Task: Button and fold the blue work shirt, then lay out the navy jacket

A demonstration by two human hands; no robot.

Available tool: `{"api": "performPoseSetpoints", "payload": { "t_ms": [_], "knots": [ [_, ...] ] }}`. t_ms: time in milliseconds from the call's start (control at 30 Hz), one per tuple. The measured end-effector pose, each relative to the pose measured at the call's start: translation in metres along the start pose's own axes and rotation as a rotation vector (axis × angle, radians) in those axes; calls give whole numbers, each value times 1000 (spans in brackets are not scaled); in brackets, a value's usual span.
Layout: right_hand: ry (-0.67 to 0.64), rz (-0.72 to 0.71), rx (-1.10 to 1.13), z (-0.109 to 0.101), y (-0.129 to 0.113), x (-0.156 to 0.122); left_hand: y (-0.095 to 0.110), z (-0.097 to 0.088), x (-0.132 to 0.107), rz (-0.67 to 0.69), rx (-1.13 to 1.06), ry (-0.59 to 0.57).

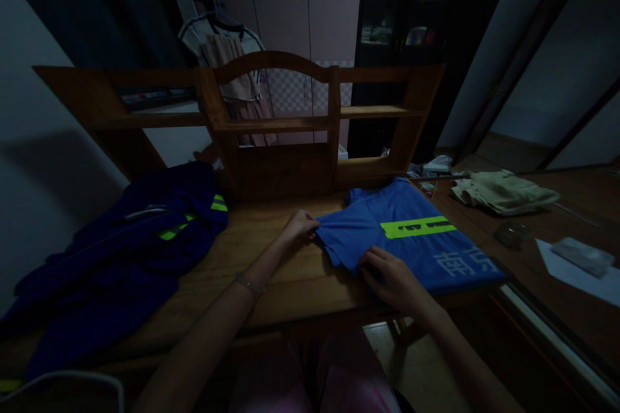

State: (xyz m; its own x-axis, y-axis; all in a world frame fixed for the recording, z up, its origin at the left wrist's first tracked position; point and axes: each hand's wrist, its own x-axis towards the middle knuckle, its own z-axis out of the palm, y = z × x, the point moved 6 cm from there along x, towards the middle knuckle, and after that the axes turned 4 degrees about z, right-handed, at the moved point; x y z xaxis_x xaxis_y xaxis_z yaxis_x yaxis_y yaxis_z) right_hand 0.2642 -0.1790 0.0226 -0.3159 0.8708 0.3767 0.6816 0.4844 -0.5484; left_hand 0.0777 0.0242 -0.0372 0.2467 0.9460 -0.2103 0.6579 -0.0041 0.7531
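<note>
A blue shirt (407, 203) with a yellow-green reflective band and pale lettering lies spread over the right part of the wooden desk (264, 271). My left hand (299, 227), a bracelet on its wrist, pinches the end of the shirt's sleeve at the left. Closer to me, my right hand (387, 277) has its fingers curled at the shirt's lower left edge; its fingertips are partly hidden. Across the left of the desk lies a heap of dark blue clothing (145, 251) with yellow-green strips, apart from both hands.
A wooden shelf unit (271, 124) rises along the desk's back edge. On the brown surface to the right are a folded pale cloth (504, 190), a glass dish (512, 233) and a clear packet (584, 256) on white paper. Behind stands a rack with hanging clothes (227, 58).
</note>
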Motion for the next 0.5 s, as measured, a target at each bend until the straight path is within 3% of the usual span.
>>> {"api": "performPoseSetpoints", "payload": {
  "t_ms": [100,233,333,433,500],
  "knots": [
    [-23,-1,26,-2,-3,-1,4,-10,-8,49,116,72],
    [-23,1,58,0,-4,-2,27,-23,-29,174,280,278],
    [62,4,69,-3,-3,0,63,-17,-48,436,455,396],
    [236,-8,28,-23,-19,2,90,10,-65,801,663,345],
    [353,-72,-16,-47,-48,0,86,31,-66,889,728,195]
  ]
}}
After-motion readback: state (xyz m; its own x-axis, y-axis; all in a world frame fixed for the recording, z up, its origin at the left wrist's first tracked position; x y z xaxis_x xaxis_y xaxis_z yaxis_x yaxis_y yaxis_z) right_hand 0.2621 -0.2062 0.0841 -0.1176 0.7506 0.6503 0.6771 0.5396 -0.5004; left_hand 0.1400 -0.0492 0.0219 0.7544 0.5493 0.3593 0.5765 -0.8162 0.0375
